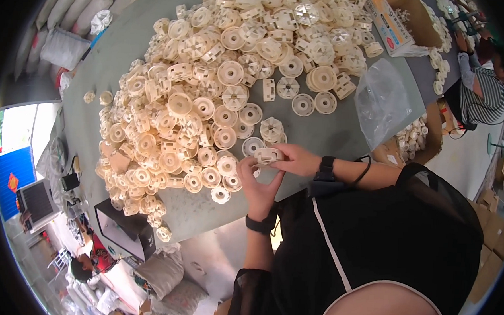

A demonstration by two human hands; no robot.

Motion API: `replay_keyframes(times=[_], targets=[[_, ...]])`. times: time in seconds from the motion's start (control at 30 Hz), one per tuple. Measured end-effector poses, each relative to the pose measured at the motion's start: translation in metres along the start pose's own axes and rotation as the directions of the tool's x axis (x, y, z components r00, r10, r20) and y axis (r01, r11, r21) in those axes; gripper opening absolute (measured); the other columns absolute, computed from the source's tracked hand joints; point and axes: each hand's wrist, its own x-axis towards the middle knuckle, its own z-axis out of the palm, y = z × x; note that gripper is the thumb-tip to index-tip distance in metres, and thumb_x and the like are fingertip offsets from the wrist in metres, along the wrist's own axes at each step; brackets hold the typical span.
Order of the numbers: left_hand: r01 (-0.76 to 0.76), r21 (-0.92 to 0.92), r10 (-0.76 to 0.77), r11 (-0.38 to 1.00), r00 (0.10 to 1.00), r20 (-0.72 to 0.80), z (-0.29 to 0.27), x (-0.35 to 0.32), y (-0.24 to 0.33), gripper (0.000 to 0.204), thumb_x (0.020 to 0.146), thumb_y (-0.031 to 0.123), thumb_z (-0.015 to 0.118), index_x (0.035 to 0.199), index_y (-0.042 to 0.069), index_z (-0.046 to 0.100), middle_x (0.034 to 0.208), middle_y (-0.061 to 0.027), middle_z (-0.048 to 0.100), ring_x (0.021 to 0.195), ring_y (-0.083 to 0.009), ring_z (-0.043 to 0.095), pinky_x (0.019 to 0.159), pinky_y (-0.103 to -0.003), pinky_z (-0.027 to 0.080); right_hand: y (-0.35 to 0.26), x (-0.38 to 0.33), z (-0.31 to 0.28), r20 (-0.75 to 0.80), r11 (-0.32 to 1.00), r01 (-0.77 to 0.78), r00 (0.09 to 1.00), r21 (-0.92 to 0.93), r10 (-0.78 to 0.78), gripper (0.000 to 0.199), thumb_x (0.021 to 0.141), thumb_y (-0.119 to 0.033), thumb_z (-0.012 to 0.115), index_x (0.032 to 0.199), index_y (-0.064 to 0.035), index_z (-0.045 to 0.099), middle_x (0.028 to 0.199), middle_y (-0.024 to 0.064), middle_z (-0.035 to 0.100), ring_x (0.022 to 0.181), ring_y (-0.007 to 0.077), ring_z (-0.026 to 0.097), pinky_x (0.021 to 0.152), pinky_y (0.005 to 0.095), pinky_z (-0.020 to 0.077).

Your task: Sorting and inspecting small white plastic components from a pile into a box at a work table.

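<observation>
Looking down, I see both hands meeting on one cream plastic wheel part [268, 155] at the near edge of the grey table [344, 134]. My right hand [298, 160] pinches it from the side, fingers closed on its rim; my left hand [257, 183] cups it from below — thumb and fingers pressed against it. Just beyond lies a big heap of cream parts [209, 98], and a clear plastic bag [382, 101] sits to the right.

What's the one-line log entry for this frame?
left hand: on cream plastic wheel | right hand: grips same wheel | wheel: above grey table edge | beside: pile of wheels | near: clear bag
</observation>
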Motion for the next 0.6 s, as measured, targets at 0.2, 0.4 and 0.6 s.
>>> replay_keyframes(times=[0.2,0.4,0.6], targets=[[0.192,-0.46,-0.168,0.867,0.981,0.094,0.013,0.01,0.004,0.026,0.066,0.001,0.07,0.081,0.003,0.049,0.098,-0.0108,0.049,0.086,-0.0209,0.052,0.068,-0.029,0.046,-0.012,-0.02,-0.026,0.014,0.99,0.04,0.999,0.137,-0.042,0.036,0.081,-0.017,0.058,0.111,-0.0007,0.047,0.093,0.0035,0.056,0.082,0.006,0.05,0.074,0.0236,0.0426],[0.024,-0.18,-0.026,0.983,1.0,-0.011,0.031,0.014,0.005,0.02,0.07,-0.001,0.067,0.071,0.001,0.048,0.089,-0.008,0.054,0.064,-0.005,0.046,0.056,-0.017,0.039,-0.016,-0.03,-0.036,-0.103,0.954,0.129,0.989,0.271,-0.104,0.033,0.084,-0.014,0.055,0.113,0.0002,0.047,0.098,0.0032,0.056,0.088,0.0075,0.052,0.076,0.0237,0.0435],[0.064,-0.2,-0.009,0.978,0.964,0.265,0.047,0.028,0.022,0.015,0.074,-0.001,0.063,0.077,-0.002,0.048,0.102,-0.0099,0.052,0.08,-0.0121,0.057,0.07,-0.023,0.049,0.004,-0.032,-0.045,-0.197,0.881,0.025,0.977,0.473,0.078,0.035,0.084,-0.019,0.055,0.113,-0.0026,0.047,0.101,0.0043,0.056,0.09,0.0099,0.053,0.076,0.0239,0.0446]])
